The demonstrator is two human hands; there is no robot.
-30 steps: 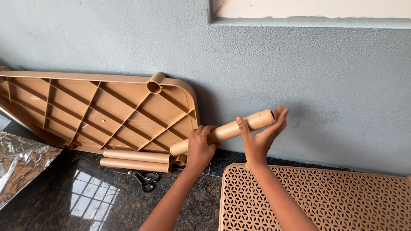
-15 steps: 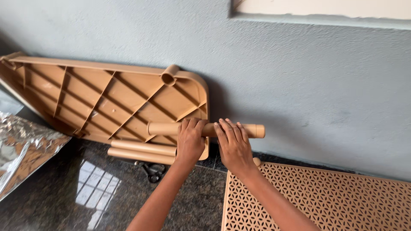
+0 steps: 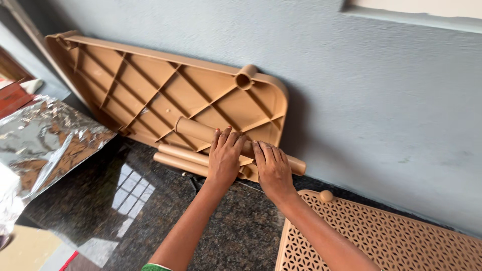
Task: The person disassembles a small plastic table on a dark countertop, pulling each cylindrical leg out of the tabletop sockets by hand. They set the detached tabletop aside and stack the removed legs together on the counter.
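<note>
Both of my hands are wrapped over a tan plastic tube (image 3: 197,130), a table leg held almost level and sloping down to the right. My left hand (image 3: 224,156) grips its middle and my right hand (image 3: 272,170) grips nearer its right end. Right behind the tube, a tan table top (image 3: 150,95) leans on its edge against the grey wall, ribbed underside facing me, with a round leg socket (image 3: 245,78) at its upper right corner. Two more tan tubes (image 3: 178,158) lie on the dark stone floor at the foot of the panel.
A tan perforated plastic panel (image 3: 401,241) lies flat at the lower right. A crinkled silver foil sheet (image 3: 45,145) covers the floor at the left. Scissors lie mostly hidden behind my left forearm. The grey wall (image 3: 376,100) closes off the back.
The tube dropped from a raised, tilted hold to a low, nearly level one against the leaning panel, and both hands slid on top of it. The camera moved closer.
</note>
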